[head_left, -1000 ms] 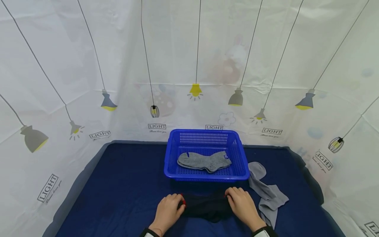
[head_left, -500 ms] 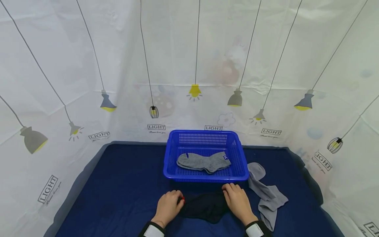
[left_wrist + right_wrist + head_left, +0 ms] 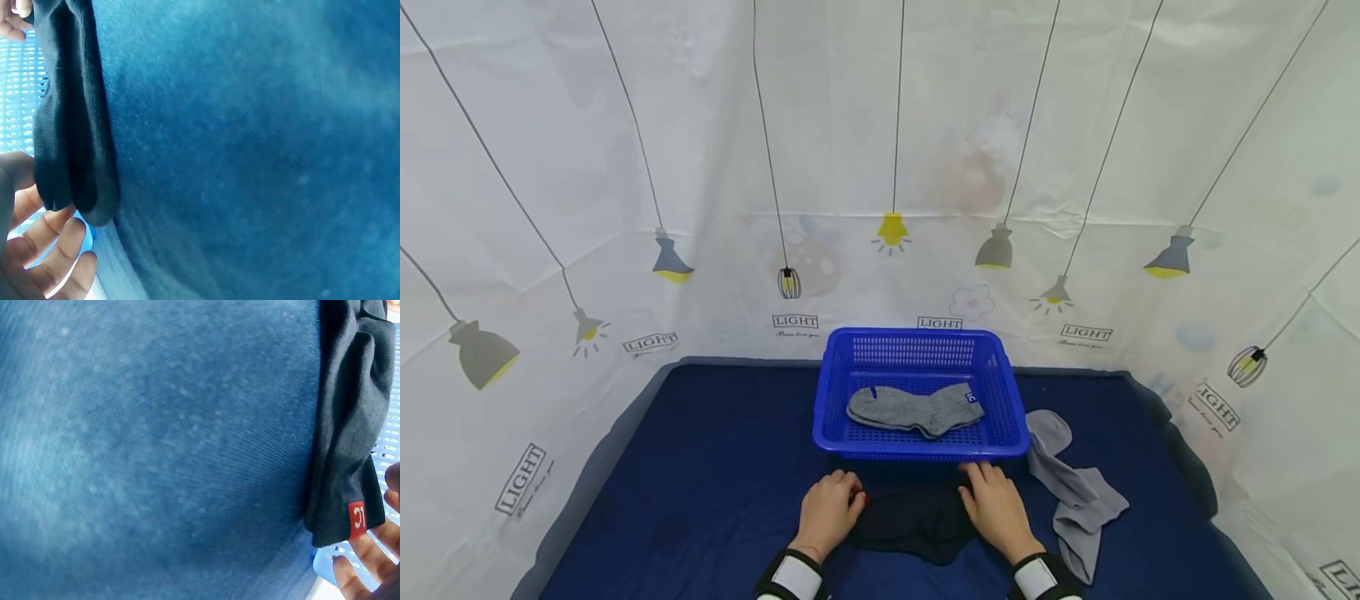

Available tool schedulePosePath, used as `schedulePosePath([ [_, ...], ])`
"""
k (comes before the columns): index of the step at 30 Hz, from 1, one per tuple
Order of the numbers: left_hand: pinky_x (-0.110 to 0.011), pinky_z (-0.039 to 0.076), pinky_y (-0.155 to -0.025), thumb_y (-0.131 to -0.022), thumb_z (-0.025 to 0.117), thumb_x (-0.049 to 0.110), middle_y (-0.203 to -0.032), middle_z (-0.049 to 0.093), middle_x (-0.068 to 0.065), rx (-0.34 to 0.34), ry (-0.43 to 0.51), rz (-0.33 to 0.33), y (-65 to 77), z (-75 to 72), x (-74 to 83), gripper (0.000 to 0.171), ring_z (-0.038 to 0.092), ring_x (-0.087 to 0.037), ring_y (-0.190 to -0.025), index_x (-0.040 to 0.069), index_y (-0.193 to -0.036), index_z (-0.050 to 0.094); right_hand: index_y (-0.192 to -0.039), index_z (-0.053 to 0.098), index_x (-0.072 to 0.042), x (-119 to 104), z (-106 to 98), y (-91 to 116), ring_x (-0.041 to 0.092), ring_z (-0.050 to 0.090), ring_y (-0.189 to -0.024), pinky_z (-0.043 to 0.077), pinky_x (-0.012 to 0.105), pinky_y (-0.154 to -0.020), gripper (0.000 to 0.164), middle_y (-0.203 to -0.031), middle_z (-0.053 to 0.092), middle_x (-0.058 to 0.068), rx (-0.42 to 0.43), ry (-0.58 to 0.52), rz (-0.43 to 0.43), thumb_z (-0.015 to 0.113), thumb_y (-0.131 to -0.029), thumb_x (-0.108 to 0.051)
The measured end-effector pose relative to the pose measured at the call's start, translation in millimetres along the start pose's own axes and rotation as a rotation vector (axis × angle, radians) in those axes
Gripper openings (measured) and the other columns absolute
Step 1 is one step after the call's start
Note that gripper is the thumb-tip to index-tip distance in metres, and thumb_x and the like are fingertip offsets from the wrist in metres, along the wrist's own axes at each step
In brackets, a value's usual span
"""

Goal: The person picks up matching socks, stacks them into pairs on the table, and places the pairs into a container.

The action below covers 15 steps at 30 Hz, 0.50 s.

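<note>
A pair of black socks [image 3: 913, 523] lies lengthwise across the dark blue cloth, in front of the basket. My left hand [image 3: 831, 512] pinches the toe end; two layers of black sock [image 3: 78, 119] show side by side in the left wrist view. At the other end my right hand [image 3: 1000, 510] pinches the cuff, where a red label [image 3: 357, 519] shows in the right wrist view. Its fingers [image 3: 370, 556] lie behind the cuff. Part of each sock end is hidden under the hands in the head view.
Just beyond the hands stands a blue plastic basket [image 3: 917, 450] with folded grey socks [image 3: 913, 411] inside. Light grey socks [image 3: 1078, 492] lie loosely crossed to the right of my right hand. A white printed curtain [image 3: 715, 275] surrounds the table's back and sides.
Both hands have shifted a little toward the basket, the right one also leftward, keeping the black socks between them. The socks look flatter and more spread out. Basket and grey socks stay put.
</note>
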<state>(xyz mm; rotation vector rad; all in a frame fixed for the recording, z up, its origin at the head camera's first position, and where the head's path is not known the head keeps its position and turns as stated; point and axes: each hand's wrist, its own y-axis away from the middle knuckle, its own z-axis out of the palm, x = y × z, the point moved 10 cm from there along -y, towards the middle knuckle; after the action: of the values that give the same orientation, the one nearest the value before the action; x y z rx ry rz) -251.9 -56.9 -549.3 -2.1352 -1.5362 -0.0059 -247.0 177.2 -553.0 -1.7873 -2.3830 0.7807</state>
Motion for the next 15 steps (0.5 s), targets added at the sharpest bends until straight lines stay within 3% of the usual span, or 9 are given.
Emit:
schedulePosePath([
  [4,-0.031,0.041,-0.049,-0.07,0.074,0.021,-0.065,0.053,0.005,0.036,-0.015,-0.01,-2.5,-0.9,-4.3,0.014,0.054,-0.016,-0.056,0.018,-0.069,0.06,-0.107,0.059,-0.012,1.7,3.3,0.8,0.026,0.056,-0.082,0.045,0.043,-0.064,0.033,-0.098,0.058,0.006,-0.022,0.003,0.013,0.071,-0.077,-0.017],
  [10,-0.034,0.038,-0.045,-0.063,0.075,0.018,-0.06,0.052,0.001,0.17,-0.058,0.003,-4.4,-7.6,-9.1,0.019,0.052,-0.02,-0.051,0.016,-0.064,0.056,-0.111,0.06,-0.014,5.4,6.4,4.6,0.026,0.056,-0.086,0.045,0.043,-0.065,0.036,-0.104,0.057,0.006,-0.039,0.018,0.025,0.071,-0.077,-0.018],
  [15,-0.037,0.04,-0.047,-0.065,0.076,0.02,-0.061,0.054,-0.002,0.163,-0.076,-0.051,-5.8,-3.8,-16.5,0.02,0.054,-0.023,-0.053,0.016,-0.063,0.056,-0.11,0.063,-0.012,8.4,6.5,8.3,0.026,0.056,-0.087,0.045,0.042,-0.065,0.034,-0.106,0.058,0.006,-0.035,0.025,0.019,0.071,-0.077,-0.018],
])
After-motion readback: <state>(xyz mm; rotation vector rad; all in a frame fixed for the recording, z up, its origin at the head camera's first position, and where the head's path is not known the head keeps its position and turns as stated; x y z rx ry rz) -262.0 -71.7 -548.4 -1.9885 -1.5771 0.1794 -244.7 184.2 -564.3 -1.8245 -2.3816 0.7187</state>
